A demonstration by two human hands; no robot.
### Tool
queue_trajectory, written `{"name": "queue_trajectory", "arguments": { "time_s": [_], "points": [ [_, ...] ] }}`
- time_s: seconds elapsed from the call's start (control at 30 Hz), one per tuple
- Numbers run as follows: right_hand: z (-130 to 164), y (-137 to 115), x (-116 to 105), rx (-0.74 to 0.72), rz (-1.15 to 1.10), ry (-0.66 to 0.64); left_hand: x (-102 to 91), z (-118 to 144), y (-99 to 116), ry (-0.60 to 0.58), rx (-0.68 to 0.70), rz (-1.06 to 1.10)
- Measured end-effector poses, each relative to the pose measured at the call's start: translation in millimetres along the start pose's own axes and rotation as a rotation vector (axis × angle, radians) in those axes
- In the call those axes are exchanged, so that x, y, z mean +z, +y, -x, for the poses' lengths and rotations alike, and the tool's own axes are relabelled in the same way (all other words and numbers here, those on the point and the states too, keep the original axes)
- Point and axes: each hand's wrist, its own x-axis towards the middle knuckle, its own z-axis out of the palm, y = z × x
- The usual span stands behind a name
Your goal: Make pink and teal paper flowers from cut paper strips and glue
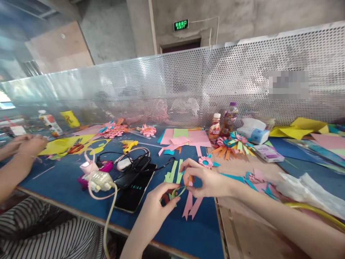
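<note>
Between my two hands a narrow green paper strip (182,191) is bent into a curve. My left hand (161,197) pinches one end of it between thumb and fingers. Fingertips of my right hand (201,178) close on the strip's other side. Under and behind the hands lie loose light green strips (172,174), and pink strips with notched ends (192,208) spread toward me. Some orange paper shows behind the fingers, partly hidden. Just past my right hand sits a pink paper flower (206,161) with a blue centre.
To the left are a phone (134,198), a power strip (99,181) with cables and a yellow glue gun (129,145). A co-worker's hands (29,145) are at far left. Bottles (215,126), paper flowers (114,129) and tissue packs (252,132) stand before a perforated metal screen (151,90).
</note>
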Motion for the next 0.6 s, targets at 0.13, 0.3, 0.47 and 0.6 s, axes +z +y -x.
{"name": "queue_trajectory", "arguments": {
  "time_s": [0.13,0.3,0.47,0.6],
  "points": [
    [-0.9,-0.4,0.6,-0.029,0.017,0.014,0.6,-0.2,-0.9,-0.001,0.005,-0.002],
    [0.1,-0.1,0.8,-0.015,0.028,0.002,0.9,-1.3,0.4,-0.009,0.003,0.007],
    [1.1,0.9,1.3,0.007,0.035,-0.017,0.6,-0.4,0.3,-0.008,0.003,0.004],
    [0.5,-2.1,1.1,0.001,0.042,-0.009,0.9,-0.1,-0.5,-0.006,0.007,0.007]
  ]
}}
